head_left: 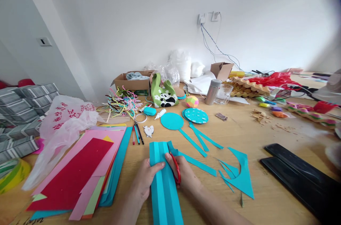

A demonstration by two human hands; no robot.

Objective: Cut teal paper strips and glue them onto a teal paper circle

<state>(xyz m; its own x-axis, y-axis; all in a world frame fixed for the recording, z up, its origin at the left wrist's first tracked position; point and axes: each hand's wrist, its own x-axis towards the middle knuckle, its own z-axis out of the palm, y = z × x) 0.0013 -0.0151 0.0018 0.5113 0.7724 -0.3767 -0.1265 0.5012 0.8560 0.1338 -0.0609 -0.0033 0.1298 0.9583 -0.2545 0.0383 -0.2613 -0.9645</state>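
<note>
A long sheet of blue paper [163, 191], creased lengthwise into several panels, lies between my hands. My left hand [145, 179] is closed on its left edge, the thumb on top. Red-handled scissors [177, 169] sit in my right hand [186, 173], whose thumb also presses on the paper. The blades are hidden behind the paper. A strip of blue paper [198, 164] extends right from beside the scissors. Beyond my hands lie a blue paper disc [172, 121] with a strip at its edge and a stack of discs, the top one patterned [196, 115].
Coloured sheets [80, 171] are piled at left beside pens [136, 133]. Blue offcuts [243, 179] and a black object [298, 175] lie at right. Behind stand a green panda bag [163, 97], pipe cleaners [124, 102], a metal flask [213, 92] and a glass mug [224, 94].
</note>
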